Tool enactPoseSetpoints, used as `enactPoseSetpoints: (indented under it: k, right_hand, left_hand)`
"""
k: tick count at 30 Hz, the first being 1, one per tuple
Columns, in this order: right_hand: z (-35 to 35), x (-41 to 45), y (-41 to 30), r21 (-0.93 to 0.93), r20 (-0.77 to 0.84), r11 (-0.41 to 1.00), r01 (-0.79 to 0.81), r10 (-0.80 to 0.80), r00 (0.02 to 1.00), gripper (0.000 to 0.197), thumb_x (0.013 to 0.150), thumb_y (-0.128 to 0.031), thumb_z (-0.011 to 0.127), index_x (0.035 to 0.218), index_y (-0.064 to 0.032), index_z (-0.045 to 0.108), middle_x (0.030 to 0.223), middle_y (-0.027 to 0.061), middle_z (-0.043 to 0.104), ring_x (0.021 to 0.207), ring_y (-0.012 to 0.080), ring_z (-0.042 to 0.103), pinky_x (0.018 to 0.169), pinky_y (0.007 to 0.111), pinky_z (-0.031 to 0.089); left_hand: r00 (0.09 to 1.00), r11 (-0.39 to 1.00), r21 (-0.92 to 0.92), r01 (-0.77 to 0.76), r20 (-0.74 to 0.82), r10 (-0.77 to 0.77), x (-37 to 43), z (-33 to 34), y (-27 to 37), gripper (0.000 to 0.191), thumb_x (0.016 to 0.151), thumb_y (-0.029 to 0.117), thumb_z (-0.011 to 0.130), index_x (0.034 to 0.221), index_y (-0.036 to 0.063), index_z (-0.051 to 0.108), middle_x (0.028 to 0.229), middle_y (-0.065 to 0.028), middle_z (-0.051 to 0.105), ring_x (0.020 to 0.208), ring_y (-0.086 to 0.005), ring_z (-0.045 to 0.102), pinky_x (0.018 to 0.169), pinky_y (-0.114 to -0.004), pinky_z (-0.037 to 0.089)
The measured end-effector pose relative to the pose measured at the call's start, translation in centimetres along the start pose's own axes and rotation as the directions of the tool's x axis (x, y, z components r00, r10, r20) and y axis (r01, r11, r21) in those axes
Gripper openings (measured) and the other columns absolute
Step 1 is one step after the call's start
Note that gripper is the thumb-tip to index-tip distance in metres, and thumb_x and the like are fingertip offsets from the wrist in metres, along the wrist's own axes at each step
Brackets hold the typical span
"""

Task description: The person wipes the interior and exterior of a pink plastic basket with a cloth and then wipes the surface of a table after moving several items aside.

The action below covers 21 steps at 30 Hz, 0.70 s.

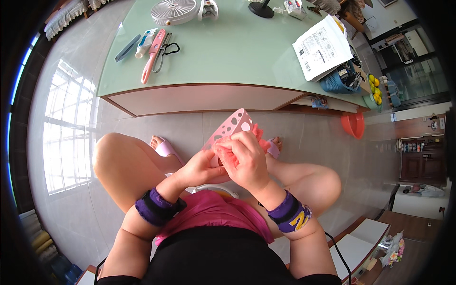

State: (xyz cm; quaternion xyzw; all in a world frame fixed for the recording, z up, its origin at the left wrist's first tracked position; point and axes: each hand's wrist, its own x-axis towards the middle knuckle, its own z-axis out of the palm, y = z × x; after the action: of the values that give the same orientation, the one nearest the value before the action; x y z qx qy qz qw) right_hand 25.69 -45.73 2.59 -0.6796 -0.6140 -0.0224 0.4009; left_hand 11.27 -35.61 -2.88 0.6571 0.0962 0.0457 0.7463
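A pink plastic basket with round holes (228, 127) is tilted on its side above my lap. My left hand (205, 166) grips its near part, thumb and fingers around the wall. In my right hand (245, 160) is a coral-coloured cloth (227, 154), bunched between the fingers and pressed to the basket. Part of the cloth shows beyond my knuckles, at the basket's right side. Both hands nearly touch, and they hide the near part of the basket.
Ahead stands a green-topped table (235, 53) with a pink-handled peeler or knife (153, 57), a tube (146, 42), a white fan (174, 10), a white packet (322, 48) and a blue basket (336, 81). A red basin (352, 125) is on the floor at right.
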Motion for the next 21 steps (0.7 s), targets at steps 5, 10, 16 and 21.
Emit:
enactPoseSetpoints:
  k: [5,10,16,21]
  right_hand:
    - [-0.5,1.1,3.2,0.018,-0.11,0.973,-0.229,0.229,0.967,0.003,0.082,-0.008,0.07,0.083,-0.0095,0.068,0.081,0.0062,0.059,0.078,0.0272,0.058,0.068,0.039,0.049]
    - [0.4,-0.2,-0.1,0.036,-0.039,0.998,-0.044,0.046,0.998,0.009,0.081,-0.011,0.073,0.083,-0.007,0.065,0.08,0.0063,0.058,0.078,0.0273,0.058,0.069,0.039,0.047]
    - [-1.0,0.9,5.9,0.056,-0.14,0.949,-0.309,0.314,0.939,0.011,0.087,-0.014,0.069,0.088,-0.0028,0.068,0.084,0.0102,0.062,0.077,0.0298,0.062,0.069,0.038,0.051]
    - [-2.5,-0.6,6.0,0.378,-0.179,0.809,-0.449,0.54,0.822,0.016,0.091,-0.015,0.068,0.098,-0.0011,0.069,0.091,0.0105,0.066,0.084,0.0253,0.066,0.076,0.035,0.052]
  left_hand:
    - [0.993,0.993,0.02,0.114,0.034,-0.114,0.1,0.2,0.7,0.042,0.091,0.01,0.068,0.129,0.0006,0.055,0.103,-0.0022,0.067,0.096,-0.0087,0.058,0.086,-0.027,0.049]
    - [1.0,0.998,0.065,0.014,-0.001,-0.014,-0.1,0.0,-0.1,0.042,0.09,0.013,0.069,0.127,-0.0005,0.054,0.099,-0.0053,0.069,0.09,-0.0115,0.062,0.082,-0.029,0.05]
    - [0.995,0.996,-0.006,0.087,0.039,-0.087,-0.4,0.3,1.4,0.039,0.089,0.011,0.07,0.124,-0.0024,0.057,0.1,-0.0069,0.07,0.089,-0.0107,0.061,0.083,-0.029,0.051]
    - [0.993,0.938,-0.326,0.119,0.015,-0.121,-0.1,-0.1,2.6,0.045,0.091,0.003,0.068,0.132,-0.0015,0.052,0.111,-0.0015,0.065,0.1,-0.0085,0.057,0.088,-0.026,0.049]
